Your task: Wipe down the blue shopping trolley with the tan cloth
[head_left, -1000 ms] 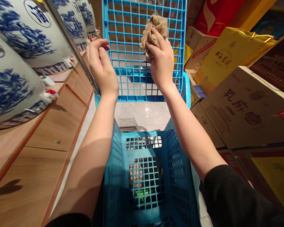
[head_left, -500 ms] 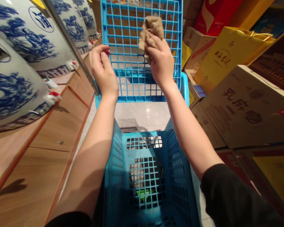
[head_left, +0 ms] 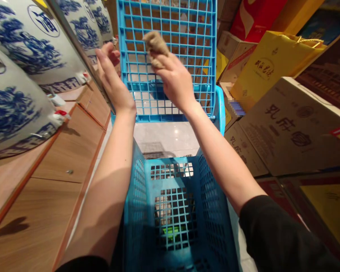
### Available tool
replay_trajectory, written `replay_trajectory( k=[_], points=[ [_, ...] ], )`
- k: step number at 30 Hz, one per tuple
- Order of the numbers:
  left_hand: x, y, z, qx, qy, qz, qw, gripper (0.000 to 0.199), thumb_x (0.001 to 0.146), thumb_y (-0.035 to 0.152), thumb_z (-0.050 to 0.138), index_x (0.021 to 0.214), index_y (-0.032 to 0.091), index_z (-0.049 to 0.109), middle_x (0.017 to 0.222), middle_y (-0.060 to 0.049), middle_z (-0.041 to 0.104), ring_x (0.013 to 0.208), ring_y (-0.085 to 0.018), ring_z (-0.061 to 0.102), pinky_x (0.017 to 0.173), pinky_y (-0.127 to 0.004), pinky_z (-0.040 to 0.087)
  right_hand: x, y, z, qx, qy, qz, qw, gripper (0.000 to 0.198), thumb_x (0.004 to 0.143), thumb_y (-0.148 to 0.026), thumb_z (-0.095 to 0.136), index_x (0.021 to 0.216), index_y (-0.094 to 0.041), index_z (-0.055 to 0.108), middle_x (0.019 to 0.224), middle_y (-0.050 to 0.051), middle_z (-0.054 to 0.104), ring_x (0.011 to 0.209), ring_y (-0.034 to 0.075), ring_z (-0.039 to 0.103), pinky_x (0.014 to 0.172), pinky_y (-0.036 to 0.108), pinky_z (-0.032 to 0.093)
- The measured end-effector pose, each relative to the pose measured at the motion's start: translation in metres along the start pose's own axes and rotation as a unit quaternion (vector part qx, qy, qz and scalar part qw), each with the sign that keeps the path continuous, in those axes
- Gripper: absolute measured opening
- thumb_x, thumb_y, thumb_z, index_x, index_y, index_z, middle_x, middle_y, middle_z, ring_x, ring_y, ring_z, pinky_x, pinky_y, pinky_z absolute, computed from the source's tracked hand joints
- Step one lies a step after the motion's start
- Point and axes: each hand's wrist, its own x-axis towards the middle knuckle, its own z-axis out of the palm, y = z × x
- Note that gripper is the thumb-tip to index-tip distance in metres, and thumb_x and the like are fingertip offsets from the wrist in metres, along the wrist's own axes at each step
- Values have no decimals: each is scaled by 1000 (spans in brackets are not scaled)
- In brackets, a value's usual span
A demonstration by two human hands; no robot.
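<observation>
A crumpled brown cloth [head_left: 157, 44] is in my right hand [head_left: 178, 83], whose fingers press on it in front of a raised blue plastic grid panel [head_left: 214, 60]. My left hand [head_left: 115, 81] is at the panel's left edge, beside a slanting metal pole [head_left: 73, 39]. Its fingers are stretched and partly apart, with nothing seen in them; whether it touches the panel or the pole I cannot tell. Below my forearms stands a blue plastic basket [head_left: 172, 183] with perforated walls, and something green shows through its bottom grid.
Large blue-and-white ceramic jars [head_left: 25, 49] with taps stand on a wooden cabinet [head_left: 59, 151] at the left. Stacked cardboard boxes [head_left: 294, 128] and a yellow gift bag [head_left: 266, 68] line the right side. Pale floor [head_left: 164, 138] shows between panel and basket.
My right hand has moved left across the grid panel with the cloth. My left hand has shifted slightly left and up, and its fingers have straightened.
</observation>
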Motion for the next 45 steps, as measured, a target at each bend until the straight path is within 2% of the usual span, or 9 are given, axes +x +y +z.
replay_trajectory(
  k=[7,14,18,20,23,26,31,39,45],
  points=[
    [-7,10,8,-28,81,-42,995,81,95,94,18,121,35,66,130,-4,73,128,-29,68,113,-53,53,-13,78,-24,-23,235,107,966,51,105,-36,34,130,-28,76,163,0,58,158,26,40,136,48,27],
    [-4,-3,5,-39,56,-31,997,79,92,96,16,124,41,64,134,-3,72,141,-29,60,118,-51,48,0,10,8,-46,42,23,998,37,101,-36,51,123,-43,79,152,-10,66,160,24,42,135,44,37],
    [-5,-2,3,-23,69,-31,997,76,95,93,18,122,39,64,133,-3,73,137,-27,63,119,-49,49,-3,22,-30,-82,94,110,986,35,100,-20,52,113,-25,84,157,-1,63,152,29,53,124,45,50],
    [-7,4,3,-34,71,-32,996,73,96,92,21,119,39,66,131,-4,74,139,-28,62,119,-49,49,-11,35,-52,-90,151,162,971,51,92,-6,48,133,-16,77,157,4,63,152,28,54,131,47,42],
    [-10,17,4,-77,76,-55,993,64,96,91,34,111,39,69,127,-5,74,139,-29,62,120,-47,49,-19,34,-66,-95,172,194,961,59,93,-12,44,139,-34,74,158,-6,61,155,25,50,133,45,39],
    [-11,28,6,-109,78,-73,988,59,96,89,43,106,38,70,125,-5,74,139,-29,62,123,-44,48,-16,4,-51,-83,107,166,977,56,92,-20,50,132,-52,73,151,-15,65,153,26,52,131,49,42],
    [-10,26,5,-129,74,-81,986,57,95,89,47,105,37,69,125,-6,73,144,-29,57,124,-44,48,-5,-33,-20,-47,-9,67,997,42,90,-32,62,127,-42,78,146,-6,70,162,28,39,133,53,40],
    [-10,17,5,-92,79,-35,992,74,89,97,42,106,32,72,119,-8,72,128,-28,66,118,-44,51,-19,24,-49,-116,151,145,971,52,92,-27,58,137,-52,71,154,-12,63,152,33,52,127,57,46],
    [-7,15,7,-57,82,3,995,88,92,97,31,109,21,73,112,-10,72,114,-26,70,109,-47,54,-11,-28,-11,-79,18,60,995,37,96,-26,55,122,-37,79,146,-1,71,157,30,47,130,54,43]
  ],
)
